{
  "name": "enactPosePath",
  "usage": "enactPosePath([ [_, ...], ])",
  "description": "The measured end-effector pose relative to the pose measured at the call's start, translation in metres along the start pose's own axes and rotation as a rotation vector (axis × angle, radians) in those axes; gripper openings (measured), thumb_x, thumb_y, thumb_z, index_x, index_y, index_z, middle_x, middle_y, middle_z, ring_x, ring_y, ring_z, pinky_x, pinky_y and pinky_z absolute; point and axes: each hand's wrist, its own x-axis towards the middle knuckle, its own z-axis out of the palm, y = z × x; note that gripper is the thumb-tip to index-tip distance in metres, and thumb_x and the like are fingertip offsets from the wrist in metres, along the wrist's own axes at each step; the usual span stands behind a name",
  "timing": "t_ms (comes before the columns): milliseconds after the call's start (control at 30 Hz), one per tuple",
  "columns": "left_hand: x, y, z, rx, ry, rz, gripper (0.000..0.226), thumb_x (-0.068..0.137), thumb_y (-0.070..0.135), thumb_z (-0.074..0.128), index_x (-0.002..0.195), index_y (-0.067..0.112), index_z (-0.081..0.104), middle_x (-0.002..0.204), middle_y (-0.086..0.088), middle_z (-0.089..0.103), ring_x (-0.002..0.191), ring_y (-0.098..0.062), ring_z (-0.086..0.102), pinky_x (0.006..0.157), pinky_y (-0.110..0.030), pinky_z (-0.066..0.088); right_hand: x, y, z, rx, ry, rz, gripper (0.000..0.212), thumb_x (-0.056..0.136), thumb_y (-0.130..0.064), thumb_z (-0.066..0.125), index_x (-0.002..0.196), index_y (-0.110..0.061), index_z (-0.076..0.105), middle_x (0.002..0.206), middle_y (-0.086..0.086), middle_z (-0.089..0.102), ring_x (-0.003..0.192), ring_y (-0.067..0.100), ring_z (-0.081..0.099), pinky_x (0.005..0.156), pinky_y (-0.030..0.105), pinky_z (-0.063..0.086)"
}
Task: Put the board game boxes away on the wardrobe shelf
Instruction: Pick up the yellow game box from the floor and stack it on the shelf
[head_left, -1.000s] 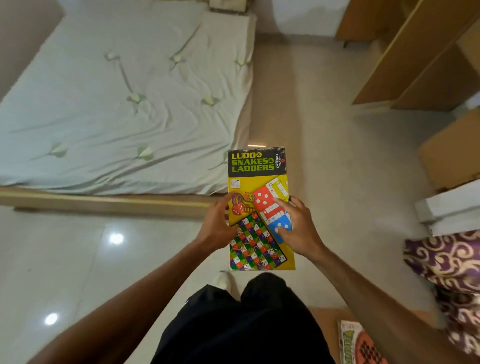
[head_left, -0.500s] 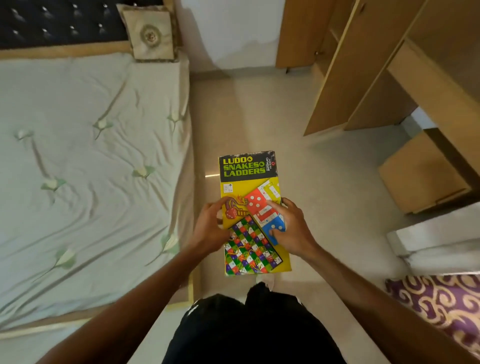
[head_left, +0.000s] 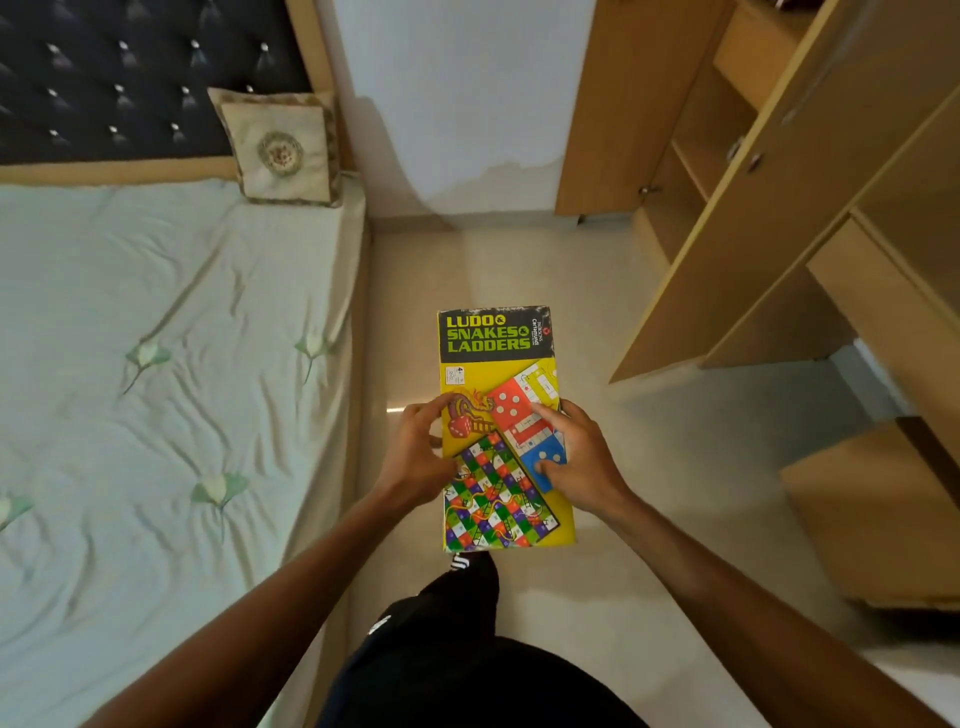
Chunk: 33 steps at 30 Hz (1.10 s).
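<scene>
Yellow cardboard: the board game box (head_left: 501, 441), printed "Ludo & Snakes & Ladders", is hanging in the air in front of the person, lid facing up, with its black title end pointing away from the body.
Box position: it is hovering over the floor (head_left: 649, 467), in the aisle between the bed (head_left: 156, 389) and the wardrobe (head_left: 779, 182), touching neither.
Left hand: the left hand (head_left: 418, 460) is gripping the box's left long edge about halfway along, with its fingers curling onto the lid near the snake picture.
Right hand: the right hand (head_left: 584, 462) is clasping the opposite long edge, with the index finger lying stretched across the red panel and the thumb pressing on the blue one.
Wardrobe: its wooden doors are standing open on the right, showing bare shelves inside.
Low wooden unit: a low wooden unit (head_left: 872, 514) is sitting on the floor at the right edge, beside the wardrobe.
Bed: a pale green sheet is covering the mattress, and a cushion (head_left: 280, 148) is leaning against the dark tufted headboard (head_left: 130, 78).
Person: dark trousers (head_left: 467, 675) are showing below the box.
</scene>
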Motion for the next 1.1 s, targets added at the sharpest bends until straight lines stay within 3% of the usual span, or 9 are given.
enactPosePath([
  [167, 0.15, 0.033, -0.017, 0.003, -0.04, 0.017, 0.083, 0.069, 0.009, 0.082, 0.141, 0.026, 0.044, 0.132, -0.002, 0.046, 0.101, -0.02, 0.061, 0.062, -0.027, 0.058, 0.142, 0.003, -0.036, 0.021, 0.026, 0.021, 0.072, 0.079, -0.013, 0.075, 0.141, -0.03, 0.042, 0.138, -0.001, 0.043, 0.126, 0.021, 0.047, 0.091, 0.041, 0.057],
  [333, 0.287, 0.075, -0.02, 0.008, -0.078, 0.029, 0.083, 0.071, 0.007, 0.082, 0.142, 0.023, 0.043, 0.131, -0.002, 0.043, 0.101, -0.022, 0.059, 0.06, -0.018, 0.052, 0.268, 0.014, -0.08, 0.033, 0.054, 0.049, 0.077, 0.072, -0.023, 0.075, 0.139, -0.038, 0.039, 0.132, -0.006, 0.045, 0.123, 0.023, 0.049, 0.088, 0.044, 0.057],
  [500, 0.438, 0.109, -0.018, 0.013, -0.095, 0.03, 0.082, 0.074, 0.008, 0.08, 0.143, 0.024, 0.04, 0.126, 0.006, 0.036, 0.107, -0.022, 0.057, 0.067, -0.03, 0.058, 0.411, 0.032, -0.122, 0.032, 0.082, 0.021, 0.079, 0.074, -0.017, 0.078, 0.141, -0.033, 0.041, 0.135, -0.004, 0.044, 0.124, 0.024, 0.047, 0.088, 0.044, 0.058],
  [867, 0.732, 0.203, -0.013, -0.004, -0.045, 0.047, 0.083, 0.072, 0.004, 0.08, 0.143, 0.023, 0.041, 0.133, -0.005, 0.041, 0.103, -0.021, 0.056, 0.064, -0.03, 0.056, 0.704, 0.05, -0.238, 0.059, 0.105, -0.007, 0.08, 0.07, -0.009, 0.076, 0.138, -0.036, 0.042, 0.132, -0.006, 0.044, 0.122, 0.024, 0.049, 0.087, 0.043, 0.058],
  [1100, 0.9, 0.27, 0.029, 0.036, -0.153, 0.117, 0.083, 0.075, 0.006, 0.078, 0.145, 0.024, 0.038, 0.137, -0.005, 0.04, 0.107, -0.022, 0.058, 0.058, -0.025, 0.055, 0.83, 0.088, -0.317, 0.054, 0.233, 0.052, 0.077, 0.072, -0.004, 0.076, 0.137, -0.032, 0.046, 0.13, -0.003, 0.046, 0.121, 0.023, 0.05, 0.088, 0.042, 0.058],
])
